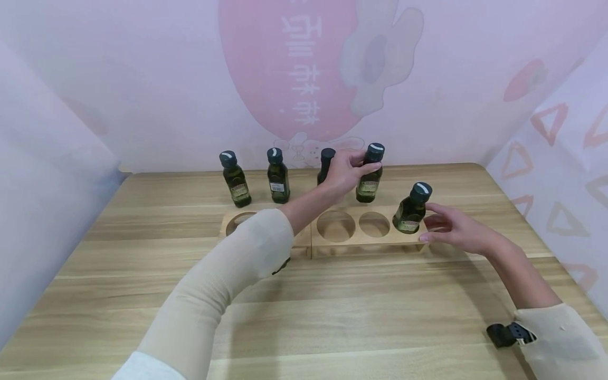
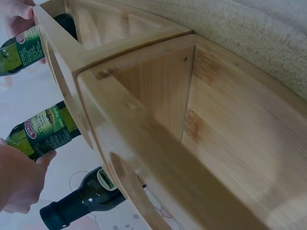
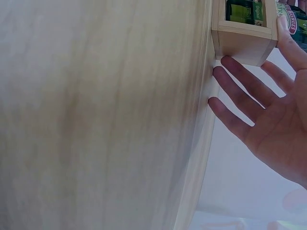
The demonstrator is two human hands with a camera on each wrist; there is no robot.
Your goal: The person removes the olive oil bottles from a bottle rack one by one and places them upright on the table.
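Observation:
My left hand (image 1: 345,171) pinches a small dark green olive oil bottle (image 1: 368,189) near its neck, behind the wooden rack (image 1: 344,244). Whether its base touches the table, I cannot tell. In the left wrist view, the thumb lies along that bottle's labelled side (image 2: 45,127). Another olive oil bottle (image 1: 409,211) sits in the rack's rightmost hole, tilted a little. Beside the rack's right end is my right hand (image 1: 453,229), its thumb by the front corner. The right wrist view shows its fingers (image 3: 244,86) spread and nearly straight against the rack end.
A second rack section (image 1: 224,226) joins on the left, partly hidden by my left sleeve. Behind it stand two similar bottles (image 1: 236,184) (image 1: 278,182). A slimmer black-capped bottle (image 1: 325,163) is partly behind my left hand. A printed curtain (image 1: 180,95) hangs beyond the table.

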